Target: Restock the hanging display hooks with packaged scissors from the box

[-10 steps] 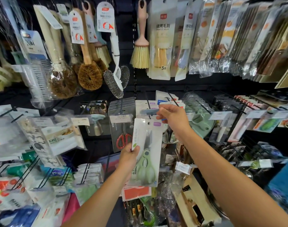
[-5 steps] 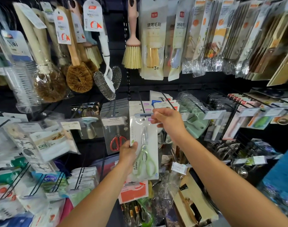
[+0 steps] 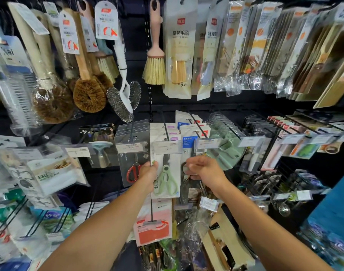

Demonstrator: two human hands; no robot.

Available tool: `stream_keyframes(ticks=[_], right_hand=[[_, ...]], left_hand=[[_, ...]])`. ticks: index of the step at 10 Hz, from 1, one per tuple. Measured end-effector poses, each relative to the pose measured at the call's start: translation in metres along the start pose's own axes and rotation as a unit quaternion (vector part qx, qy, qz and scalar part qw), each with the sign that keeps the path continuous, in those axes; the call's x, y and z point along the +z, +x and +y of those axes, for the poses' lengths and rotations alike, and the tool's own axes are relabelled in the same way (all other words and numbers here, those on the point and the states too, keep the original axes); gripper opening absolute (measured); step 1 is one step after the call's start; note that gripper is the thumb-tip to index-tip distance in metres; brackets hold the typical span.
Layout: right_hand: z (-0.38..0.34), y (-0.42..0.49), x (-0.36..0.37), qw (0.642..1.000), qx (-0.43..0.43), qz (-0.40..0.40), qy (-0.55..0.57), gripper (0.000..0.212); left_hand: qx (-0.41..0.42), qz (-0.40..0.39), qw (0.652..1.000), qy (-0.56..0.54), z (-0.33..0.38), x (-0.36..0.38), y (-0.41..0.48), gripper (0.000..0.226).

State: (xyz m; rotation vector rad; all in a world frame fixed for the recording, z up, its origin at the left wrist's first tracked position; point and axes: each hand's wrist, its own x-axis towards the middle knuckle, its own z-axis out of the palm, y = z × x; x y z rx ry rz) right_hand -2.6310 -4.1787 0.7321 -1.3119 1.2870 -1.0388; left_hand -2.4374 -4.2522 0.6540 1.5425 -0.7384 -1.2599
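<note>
Grips green scissors pack (image 3: 167, 178) with left hand (image 3: 148, 173) at its 9 o'clock edge | curls right hand (image 3: 204, 169) at 3 o'clock; cannot tell whether clamped on anything

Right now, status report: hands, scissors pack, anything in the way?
Left hand grips green scissors pack by its left edge. Right hand curled beside it, grip unclear. Pack top behind price tag; red scissors pack close left.
</note>
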Motion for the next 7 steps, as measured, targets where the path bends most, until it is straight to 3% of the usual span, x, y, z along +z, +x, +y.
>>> stream_keyframes(ticks=[3,5,6,7], right_hand=[[0.015,-0.030,-0.040,0.999,0.023,-0.017,-0.033,0.014],[0.018,-0.045,-0.069,0.997,0.021,-0.058,-0.051,0.013],[0.007,-0.058,-0.082,0.989,-0.002,-0.094,-0.112,0.012],[-0.015,-0.087,-0.099,0.971,-0.048,-0.064,-0.227,0.014]], left_hand=[[-0.035,0.047,0.997,0.044,0.013,0.013,-0.008,0.048],[-0.024,0.070,0.983,0.170,0.013,0.011,-0.029,0.050],[0.003,0.064,0.938,0.340,0.014,0.005,-0.045,0.060],[0.008,0.021,0.913,0.407,0.017,0.000,-0.073,0.045]])
